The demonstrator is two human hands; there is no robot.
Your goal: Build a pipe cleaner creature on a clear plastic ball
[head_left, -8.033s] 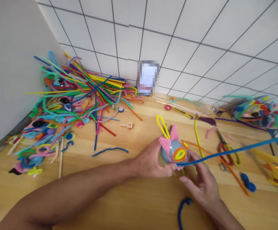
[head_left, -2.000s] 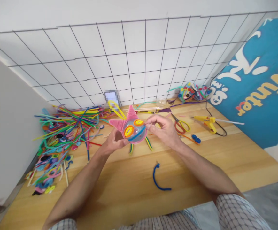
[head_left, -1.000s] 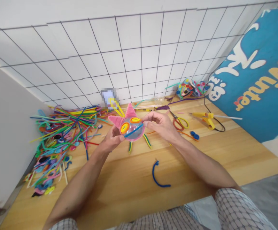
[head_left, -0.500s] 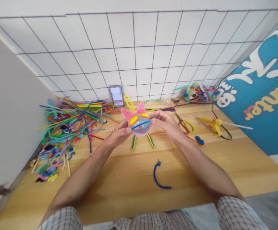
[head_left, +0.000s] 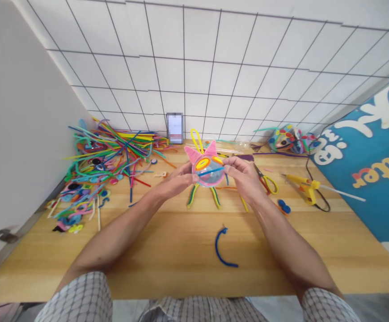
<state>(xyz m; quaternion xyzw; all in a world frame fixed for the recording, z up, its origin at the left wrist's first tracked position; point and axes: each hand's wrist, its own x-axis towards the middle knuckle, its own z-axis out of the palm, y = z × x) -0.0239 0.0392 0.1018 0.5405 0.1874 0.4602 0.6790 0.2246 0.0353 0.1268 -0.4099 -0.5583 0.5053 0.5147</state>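
Observation:
Between my hands is a clear plastic ball ornament (head_left: 209,179) made up as an animal, with pink pipe-cleaner ears, orange and yellow ring eyes, a yellow loop on top and two green-yellow legs below. A blue pipe cleaner (head_left: 211,171) lies across its front. My left hand (head_left: 185,178) is closed on the ball's left side, the thumb at the blue strip's left end. On the other side my right hand (head_left: 239,174) pinches near the strip's right end. A curved blue pipe cleaner (head_left: 218,250) lies on the table nearer to me.
Heaped pipe cleaners (head_left: 124,143) and small craft pieces (head_left: 77,210) cover the left side. To the right lie scissors (head_left: 266,179), a yellow glue gun (head_left: 305,188) and blue coils (head_left: 284,206). A phone (head_left: 175,129) leans on the wall; decorated balls (head_left: 290,139) sit at back right.
My view has tilted and shifted, so the whole scene sits differently in the picture. Both hands still hold the ball, with the blue strip across its front.

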